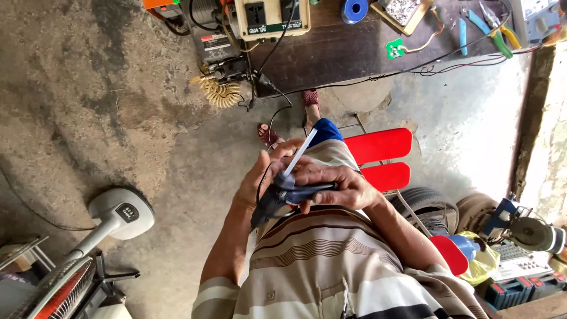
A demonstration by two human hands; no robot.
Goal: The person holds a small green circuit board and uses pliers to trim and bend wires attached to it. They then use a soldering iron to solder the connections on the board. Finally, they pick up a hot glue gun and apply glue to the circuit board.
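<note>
Head view, looking down past a striped shirt to the floor. Both hands together over the lap, clamped on one dark gun-shaped tool, likely a glue gun. Left hand wrapped round the rear end, where the black cord hangs out. Right hand laid along the body, fingers curled over the top. White stick jutting up and away from between the hands, pointed clear of the body. Two-handed hold close to the belly probably for steadiness and a near look; exact finger placement underneath hidden. Red chair under the person, just beside a tyre. Bench beyond the feet, well apart from the hands, bearing a socket box, a blue spool and pliers, presumably kept within a forward reach. Coiled cable dangling off the bench edge. Fan standing at lower left, grinder at far right, both out of the working space.
</note>
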